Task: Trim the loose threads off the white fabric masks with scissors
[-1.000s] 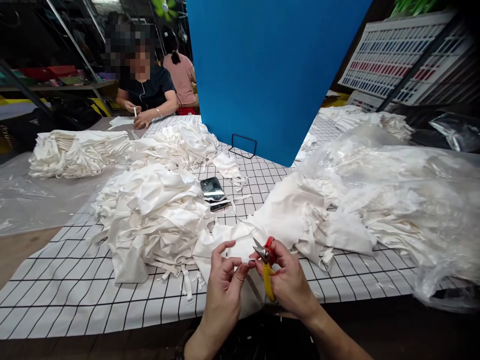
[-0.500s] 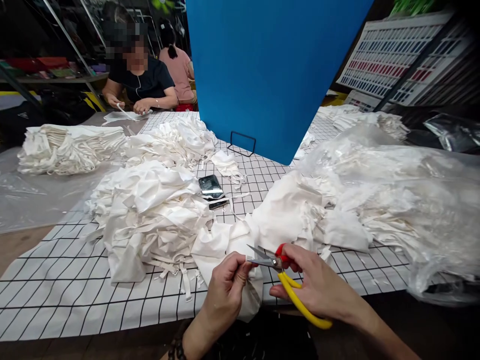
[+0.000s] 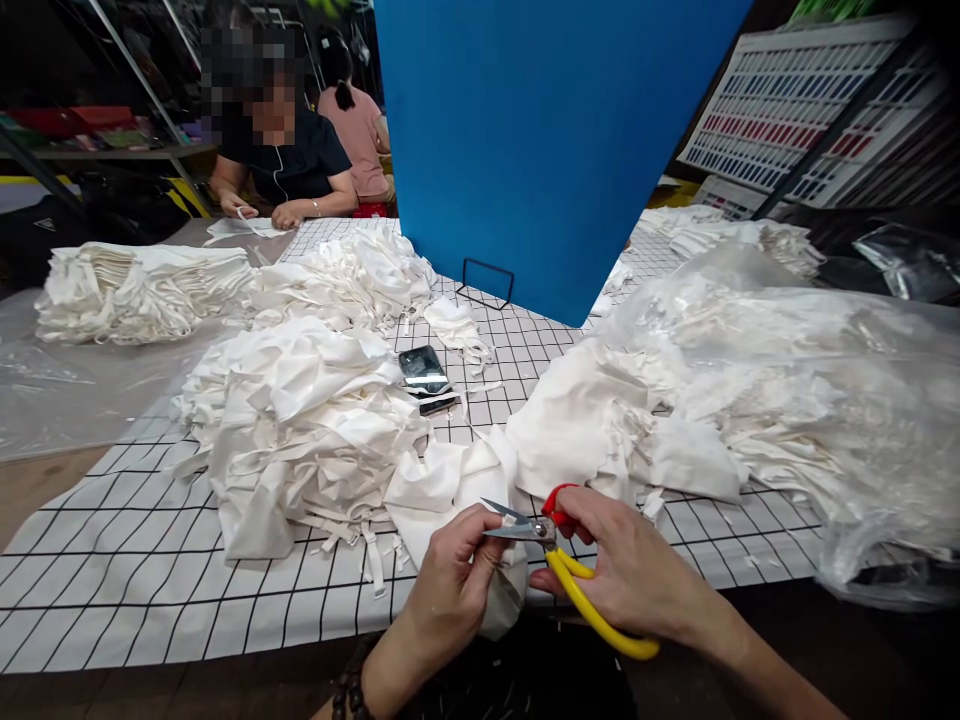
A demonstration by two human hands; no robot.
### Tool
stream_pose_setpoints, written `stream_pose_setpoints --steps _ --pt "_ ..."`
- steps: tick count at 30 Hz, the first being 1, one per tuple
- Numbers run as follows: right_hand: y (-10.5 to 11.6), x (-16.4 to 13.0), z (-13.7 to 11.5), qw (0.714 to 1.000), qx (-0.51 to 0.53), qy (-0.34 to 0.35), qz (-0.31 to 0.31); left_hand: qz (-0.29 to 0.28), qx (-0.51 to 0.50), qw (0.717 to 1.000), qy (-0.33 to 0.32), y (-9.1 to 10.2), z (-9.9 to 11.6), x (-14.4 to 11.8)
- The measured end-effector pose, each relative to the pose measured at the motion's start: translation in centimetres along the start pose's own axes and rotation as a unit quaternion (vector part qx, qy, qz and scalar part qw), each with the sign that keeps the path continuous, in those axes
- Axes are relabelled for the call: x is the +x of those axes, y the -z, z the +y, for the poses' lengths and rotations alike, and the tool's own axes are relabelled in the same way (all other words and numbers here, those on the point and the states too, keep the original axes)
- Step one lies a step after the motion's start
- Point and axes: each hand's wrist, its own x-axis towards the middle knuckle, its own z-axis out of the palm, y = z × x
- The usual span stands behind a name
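Left hand (image 3: 450, 580) pinching white fabric piece (image 3: 442, 490) at near worktop (image 3: 150, 590) edge, fingers closed on cloth just under blade tips. Right hand (image 3: 637, 575) gripping scissors (image 3: 559, 560), red and yellow handles, blades slightly parted, pointing left toward pinch. Judgement: trimming step; keep cloth taut, feed only loose bit between blades, keep left fingertips clear, snip close without nicking seam. Fabric heaps left (image 3: 300, 420) and right (image 3: 600, 420); phone (image 3: 424, 370) between.

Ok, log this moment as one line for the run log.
left hand: pinching white fabric piece | right hand: holding scissors, blades open at fabric | phone on grid tablecloth
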Motion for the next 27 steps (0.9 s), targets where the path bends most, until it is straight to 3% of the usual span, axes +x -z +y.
stream_pose_setpoints --steps 6,17,27 --pt "-0.1 0.0 0.1 1.000 -0.014 -0.018 -0.017 -0.011 -0.005 1.000 -0.012 0.3 0.5 0.2" --pt "0.2 -0.1 0.4 0.999 -0.040 0.017 0.000 -0.037 -0.011 0.999 0.021 0.8 1.3 0.3" --pt "-1.1 -0.1 1.2 0.999 0.030 0.014 0.009 -0.044 -0.034 0.997 0.045 0.6 1.1 0.3"
